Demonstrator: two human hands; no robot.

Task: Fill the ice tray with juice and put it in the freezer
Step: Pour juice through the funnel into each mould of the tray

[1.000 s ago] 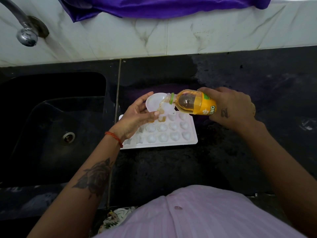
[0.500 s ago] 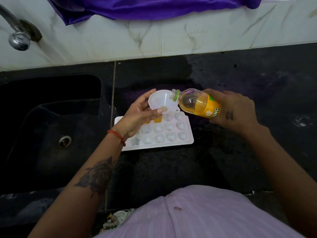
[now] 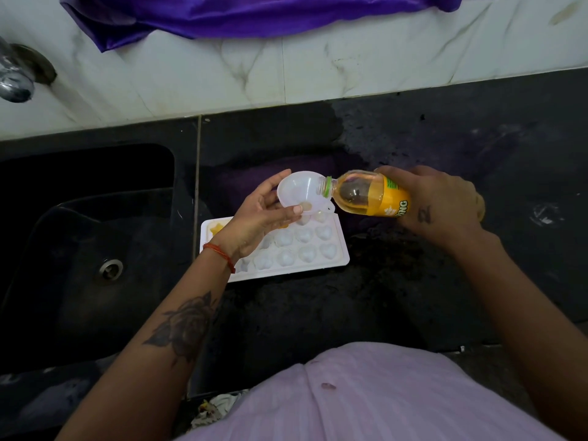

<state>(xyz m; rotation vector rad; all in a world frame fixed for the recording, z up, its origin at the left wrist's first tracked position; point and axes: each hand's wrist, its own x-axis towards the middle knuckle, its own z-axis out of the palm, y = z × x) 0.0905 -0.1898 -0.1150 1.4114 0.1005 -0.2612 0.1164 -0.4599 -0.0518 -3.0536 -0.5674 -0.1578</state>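
At the far left edge, a chrome tap (image 3: 16, 84) juts from the white marble-patterned wall (image 3: 318, 58), and below it a dark sink (image 3: 79, 249) is sunk into the black stone counter (image 3: 445, 249), its metal drain (image 3: 110, 269) showing at the bottom. Across the top of the wall a purple cloth (image 3: 254, 11) is draped. Just right of the sink, the white ice tray (image 3: 337, 262) lies flat on the counter with its long axis running left to right; one star-shaped cell at its far left corner holds orange juice, while the heart-shaped cells to the right look pale and unfilled. Above the tray's far edge, the left hand (image 3: 254, 221), with a red thread at the wrist, curls its fingers and thumb round a small translucent funnel (image 3: 296, 192), whose wide mouth tilts up and to the right, with its spout aimed down at the tray. Further right, the juice bottle (image 3: 369, 194) lies nearly horizontal, its long axis left to right, its open green-ringed neck pointing left and resting at the funnel's rim. Juice pools along its lower side. The right hand (image 3: 442, 205) wraps round the bottle's base end. A pale pink shirt (image 3: 381, 399) fills the bottom of the view.
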